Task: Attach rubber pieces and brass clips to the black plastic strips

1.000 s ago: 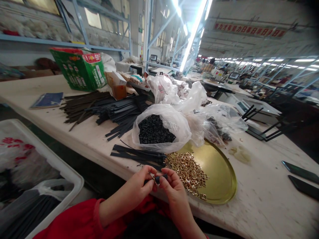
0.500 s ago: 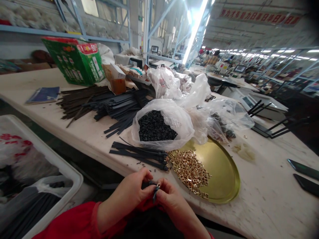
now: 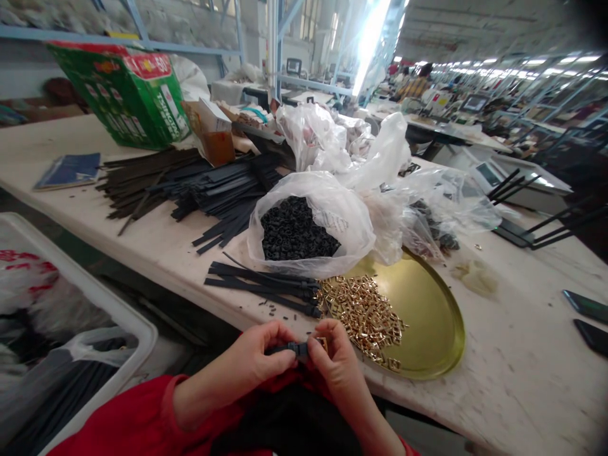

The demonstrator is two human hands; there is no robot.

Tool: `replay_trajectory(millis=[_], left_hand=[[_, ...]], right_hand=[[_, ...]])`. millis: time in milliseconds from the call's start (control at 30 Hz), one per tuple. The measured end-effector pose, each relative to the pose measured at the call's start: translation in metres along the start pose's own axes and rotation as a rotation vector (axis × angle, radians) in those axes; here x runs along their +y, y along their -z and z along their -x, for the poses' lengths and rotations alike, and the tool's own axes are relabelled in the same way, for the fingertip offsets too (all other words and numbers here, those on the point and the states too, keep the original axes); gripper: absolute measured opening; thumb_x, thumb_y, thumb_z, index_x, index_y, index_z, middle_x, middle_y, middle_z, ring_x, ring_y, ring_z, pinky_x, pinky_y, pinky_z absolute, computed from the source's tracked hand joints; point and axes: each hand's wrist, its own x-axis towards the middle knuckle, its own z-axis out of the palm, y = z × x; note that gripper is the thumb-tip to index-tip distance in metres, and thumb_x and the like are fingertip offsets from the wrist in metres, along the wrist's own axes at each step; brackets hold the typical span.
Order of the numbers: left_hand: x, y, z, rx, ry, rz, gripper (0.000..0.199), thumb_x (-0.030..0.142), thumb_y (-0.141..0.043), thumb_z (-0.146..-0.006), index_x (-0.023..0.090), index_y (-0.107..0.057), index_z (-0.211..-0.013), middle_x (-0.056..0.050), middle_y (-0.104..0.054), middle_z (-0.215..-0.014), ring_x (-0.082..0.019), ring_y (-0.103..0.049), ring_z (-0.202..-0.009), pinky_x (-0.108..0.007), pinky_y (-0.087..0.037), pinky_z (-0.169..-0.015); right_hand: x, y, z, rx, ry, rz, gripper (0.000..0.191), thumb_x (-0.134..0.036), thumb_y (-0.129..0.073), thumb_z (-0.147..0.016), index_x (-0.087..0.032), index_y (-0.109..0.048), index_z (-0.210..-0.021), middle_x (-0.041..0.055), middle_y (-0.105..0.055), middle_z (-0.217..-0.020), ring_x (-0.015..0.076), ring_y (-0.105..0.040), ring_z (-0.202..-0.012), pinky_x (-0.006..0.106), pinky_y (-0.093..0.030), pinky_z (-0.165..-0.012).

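My left hand (image 3: 254,356) is closed on a narrow black strap (image 3: 298,348), pinching it between thumb and fingers. Opposite it, my right hand (image 3: 336,356) grips the same strap's end, where a small gold buckle (image 3: 323,343) shows between thumb and forefinger. A dark loop sits around the strap between the two hands. Just beyond them, on the table, lies a small bundle of black straps (image 3: 266,288) with buckles at their right ends. Beside that bundle, a heap of gold buckles (image 3: 363,310) covers the left part of a round gold tray (image 3: 427,316).
A plastic bag (image 3: 354,237) full of small black loops (image 3: 297,231) stands behind the tray. Loose dark straps (image 3: 223,190), a blue booklet (image 3: 69,171) and a green carton (image 3: 128,101) are farther left. Phones (image 3: 589,305) lie at right; a white bin (image 3: 147,332) stands below left.
The strap has turned from pointing downward between my fingers to lying level between both hands. My right hand has shifted right, with its fingers now over the buckle end. The view has tilted slightly.
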Motion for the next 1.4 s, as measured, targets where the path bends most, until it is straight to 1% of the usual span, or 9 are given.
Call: replay_trajectory(millis=[133, 267, 367, 633, 800, 967, 1100, 1233, 1400], left_hand=[[-0.006, -0.003, 0.0, -0.013, 0.029, -0.105, 0.021, 0.027, -0.057, -0.071, 0.013, -0.061, -0.086, -0.001, -0.063, -0.075, -0.015, -0.055, -0.067, -0.022, -0.042, -0.059], [-0.009, -0.008, 0.004, -0.017, 0.025, -0.158, 0.022, 0.028, -0.058, -0.071, 0.013, -0.064, -0.086, 0.001, -0.062, -0.07, -0.013, -0.053, -0.063, -0.02, -0.04, -0.055], [-0.007, -0.01, 0.009, -0.054, 0.042, -0.146, 0.026, 0.028, -0.054, -0.073, 0.012, -0.063, -0.091, 0.001, -0.062, -0.072, -0.012, -0.053, -0.059, -0.019, -0.04, -0.054], [-0.012, -0.019, 0.021, -0.066, 0.107, -0.003, 0.026, 0.029, -0.057, -0.065, 0.012, -0.058, -0.085, 0.001, -0.063, -0.069, -0.011, -0.056, -0.054, -0.02, -0.038, -0.053], [-0.014, -0.019, 0.033, -0.148, 0.105, -0.084, 0.029, 0.024, -0.054, -0.067, 0.013, -0.056, -0.094, -0.001, -0.066, -0.074, -0.013, -0.059, -0.058, -0.021, -0.04, -0.055], [-0.016, -0.025, 0.04, -0.19, 0.079, -0.146, 0.031, 0.019, -0.049, -0.066, 0.013, -0.056, -0.096, 0.0, -0.064, -0.07, -0.012, -0.056, -0.053, -0.019, -0.038, -0.05], [-0.015, -0.028, 0.036, -0.197, 0.048, -0.091, 0.03, 0.03, -0.054, -0.067, 0.015, -0.054, -0.093, 0.0, -0.062, -0.074, -0.011, -0.054, -0.053, -0.019, -0.038, -0.05], [-0.013, -0.023, 0.031, -0.223, 0.124, -0.23, 0.024, 0.037, -0.052, -0.068, 0.015, -0.055, -0.077, 0.0, -0.06, -0.063, -0.011, -0.048, -0.048, -0.019, -0.033, -0.046], [-0.02, -0.013, 0.027, -0.227, 0.128, -0.349, 0.024, 0.037, -0.05, -0.073, 0.015, -0.054, -0.068, 0.002, -0.056, -0.054, -0.008, -0.037, -0.04, -0.019, -0.022, -0.039]], right_hand=[[0.005, 0.005, 0.01, -0.156, -0.021, 0.162, 0.022, -0.041, -0.051, -0.081, -0.022, -0.043, -0.076, -0.0086, -0.037, -0.052, 0.0083, -0.033, -0.045, 0.02, -0.025, -0.043], [0.01, 0.005, 0.02, -0.051, 0.138, 0.393, 0.018, -0.037, -0.049, -0.082, -0.02, -0.046, -0.075, -0.0032, -0.045, -0.066, 0.012, -0.042, -0.061, 0.024, -0.034, -0.055], [0.01, 0.004, 0.025, -0.061, 0.142, 0.494, 0.017, -0.036, -0.044, -0.084, -0.02, -0.045, -0.078, -0.0018, -0.047, -0.068, 0.0139, -0.045, -0.062, 0.026, -0.036, -0.058], [0.005, 0.0, 0.049, -0.176, 0.194, 0.482, 0.021, -0.037, -0.034, -0.09, -0.02, -0.046, -0.084, 0.0006, -0.052, -0.074, 0.0151, -0.051, -0.068, 0.027, -0.04, -0.063], [-0.008, 0.005, 0.063, -0.318, 0.175, 0.55, 0.013, -0.025, -0.041, -0.088, -0.021, -0.049, -0.097, 0.002, -0.06, -0.087, 0.0161, -0.057, -0.079, 0.027, -0.043, -0.071], [-0.024, 0.003, 0.073, -0.456, 0.163, 0.545, 0.031, -0.016, -0.043, -0.085, -0.025, -0.049, -0.113, 0.0029, -0.063, -0.103, 0.0188, -0.059, -0.094, 0.028, -0.043, -0.081], [-0.021, -0.001, 0.078, -0.359, 0.149, 0.412, 0.03, -0.023, -0.039, -0.088, -0.025, -0.047, -0.117, 0.0047, -0.061, -0.103, 0.0183, -0.058, -0.089, 0.029, -0.044, -0.077], [-0.015, -0.001, 0.073, -0.197, 0.184, 0.516, 0.034, -0.03, -0.037, -0.088, -0.022, -0.043, -0.121, 0.0054, -0.059, -0.089, 0.0184, -0.055, -0.076, 0.031, -0.043, -0.069], [-0.015, 0.003, 0.058, -0.281, 0.262, 0.619, 0.039, -0.027, -0.039, -0.087, -0.021, -0.043, -0.125, 0.0054, -0.06, -0.086, 0.0185, -0.055, -0.072, 0.031, -0.042, -0.066]])
